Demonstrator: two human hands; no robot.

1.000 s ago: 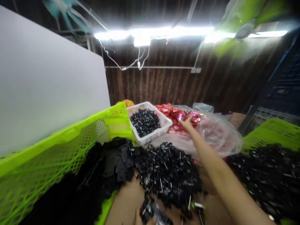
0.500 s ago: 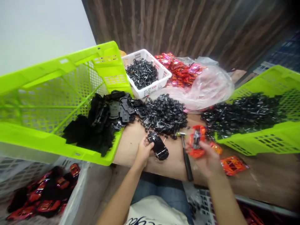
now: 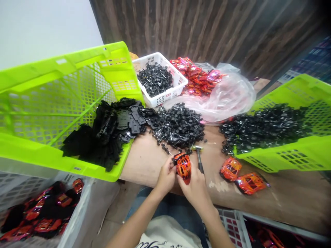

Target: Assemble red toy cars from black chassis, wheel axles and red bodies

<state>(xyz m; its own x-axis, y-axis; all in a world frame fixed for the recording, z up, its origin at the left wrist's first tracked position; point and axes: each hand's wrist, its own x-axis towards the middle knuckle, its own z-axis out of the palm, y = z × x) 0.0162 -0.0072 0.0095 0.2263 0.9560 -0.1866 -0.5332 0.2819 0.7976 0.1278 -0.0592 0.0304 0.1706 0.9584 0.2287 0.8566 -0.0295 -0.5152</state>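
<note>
An orange toy car [image 3: 183, 167] is held over the table's front edge between both hands. My left hand [image 3: 167, 175] grips it from the left, its fingers closed at the car's side. From the right, my right hand [image 3: 194, 184] is closed on the same car, thumb along its lower end. The black base is mostly hidden under the orange body. Just right of the car lies a hammer [image 3: 199, 161], its handle partly covered by my right hand. Farther right, two orange car bodies [image 3: 231, 168] rest on the table.
A pile of black wheels with metal axles [image 3: 181, 125] lies ahead, near a white basket [image 3: 178, 90] of similar parts. Left, a tipped green crate [image 3: 121, 165] spills black bases [image 3: 129, 119]. Another green crate [image 3: 279, 158] holds wheels. Red bodies [image 3: 196, 77] lie in a plastic bag.
My right hand has brought the orange body left, onto the black base in my left hand. Both hands now meet around one car, which shows its orange top.
</note>
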